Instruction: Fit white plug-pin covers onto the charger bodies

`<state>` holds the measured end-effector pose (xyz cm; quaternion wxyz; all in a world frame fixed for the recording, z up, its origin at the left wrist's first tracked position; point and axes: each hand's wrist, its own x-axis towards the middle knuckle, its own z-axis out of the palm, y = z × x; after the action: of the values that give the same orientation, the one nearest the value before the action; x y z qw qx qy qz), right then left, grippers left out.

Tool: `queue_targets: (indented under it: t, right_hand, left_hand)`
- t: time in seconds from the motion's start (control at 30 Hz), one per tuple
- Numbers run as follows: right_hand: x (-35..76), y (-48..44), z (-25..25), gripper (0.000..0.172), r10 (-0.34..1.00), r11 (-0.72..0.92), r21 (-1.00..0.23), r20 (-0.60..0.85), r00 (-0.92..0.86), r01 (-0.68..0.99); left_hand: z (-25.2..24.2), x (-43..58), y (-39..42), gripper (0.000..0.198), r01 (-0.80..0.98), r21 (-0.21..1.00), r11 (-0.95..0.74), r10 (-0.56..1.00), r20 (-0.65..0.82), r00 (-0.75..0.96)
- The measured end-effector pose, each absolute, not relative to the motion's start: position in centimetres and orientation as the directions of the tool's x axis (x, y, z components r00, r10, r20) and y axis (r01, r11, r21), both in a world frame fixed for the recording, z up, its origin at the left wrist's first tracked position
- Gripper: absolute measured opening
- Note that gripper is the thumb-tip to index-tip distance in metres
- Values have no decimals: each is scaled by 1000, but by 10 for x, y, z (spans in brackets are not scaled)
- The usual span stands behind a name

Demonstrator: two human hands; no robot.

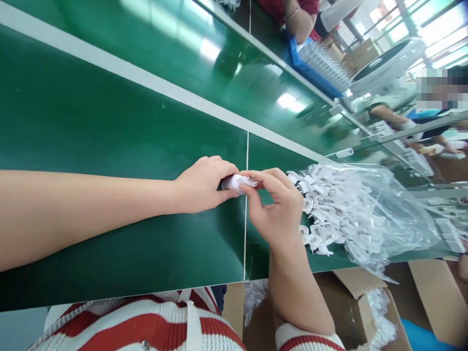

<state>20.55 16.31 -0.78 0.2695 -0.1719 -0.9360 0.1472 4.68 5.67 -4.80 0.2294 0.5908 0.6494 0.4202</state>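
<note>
Between my two hands, just above the green table, is a small white plastic part (234, 183) with a rounded body. My left hand (207, 184) grips its rounded end between thumb and fingers. My right hand (277, 202) pinches the narrow, pronged end at the right; whether that end is a separate piece I cannot tell. Close to the right hand lies a heap of small white plastic pieces (325, 209), spilling from the mouth of a clear plastic bag (405, 226).
The green table (109, 131) carries a pale strip (157, 87) along its length. Open cardboard boxes (431, 292) stand below the front edge at right. Beyond the table is a blue tray (310, 68) of upright parts. Other people work at the far side and right.
</note>
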Motion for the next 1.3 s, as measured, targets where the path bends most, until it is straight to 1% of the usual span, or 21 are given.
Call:
queue_targets:
  t: [0.03,0.1,0.13,0.17,0.2,0.23,0.3,0.33,0.43,0.53,0.6,0.7,0.87,0.97,1.03,1.1,1.17,1.23,1.3]
  right_hand:
    - [205,168,-11,27,422,854,-484,428,-799,192]
    - [205,180,-17,60,428,720,-690,358,-830,74]
    - [205,186,-19,75,416,646,-763,330,-847,20]
    - [206,190,-20,86,398,579,-815,311,-863,-26]
    - [206,194,-20,90,381,523,-849,305,-873,-69]
    - [207,197,-19,91,367,482,-870,312,-877,-108]
    - [208,199,-16,85,339,438,-884,330,-881,-162]
    - [209,199,-15,81,326,433,-885,332,-885,-172]
    - [211,198,-11,77,299,470,-865,343,-890,-175]
    - [211,196,-10,67,288,582,-790,423,-859,-194]
    - [210,194,-10,60,282,654,-726,495,-822,-213]
    - [209,190,-8,52,272,713,-659,574,-772,-239]
    - [209,189,-9,44,252,748,-620,596,-762,-238]
    - [207,190,-12,40,247,782,-576,638,-730,-238]
    - [206,189,-14,40,219,824,-508,694,-685,-252]
    - [205,188,-15,42,180,859,-438,743,-644,-265]
    - [205,187,-16,45,154,879,-394,768,-622,-268]
    - [205,186,-16,46,143,893,-367,781,-609,-262]
    - [206,186,-15,44,130,905,-342,788,-601,-253]
  left_hand:
    - [-45,45,56,26,532,846,-38,964,172,-205]
    - [-39,42,56,31,387,922,-8,975,93,-204]
    - [-35,41,56,33,289,957,5,981,52,-187]
    - [-32,39,56,34,181,983,15,987,14,-159]
    - [-30,38,56,35,70,997,26,992,-17,-126]
    - [-29,37,57,36,-36,999,38,994,-41,-99]
    - [-28,36,57,40,-208,975,73,993,-91,-75]
    - [-28,35,57,42,-267,959,94,990,-118,-76]
    - [-30,34,58,43,-350,926,140,978,-184,-95]
    - [-30,34,58,39,-362,919,155,973,-206,-106]
    - [-29,35,58,37,-357,922,150,973,-202,-114]
    - [-28,38,57,37,-329,935,136,973,-188,-132]
    - [-29,42,55,40,-284,952,111,970,-166,-177]
    - [-30,42,56,39,-338,940,41,974,-114,-197]
    - [-30,41,57,37,-423,906,5,984,-81,-162]
    - [-28,41,58,42,-505,863,21,997,-54,-50]
    - [-25,41,58,46,-548,834,62,998,-36,57]
    - [-23,42,56,45,-581,811,76,996,-30,88]
    - [-21,43,55,41,-602,795,70,997,-30,75]
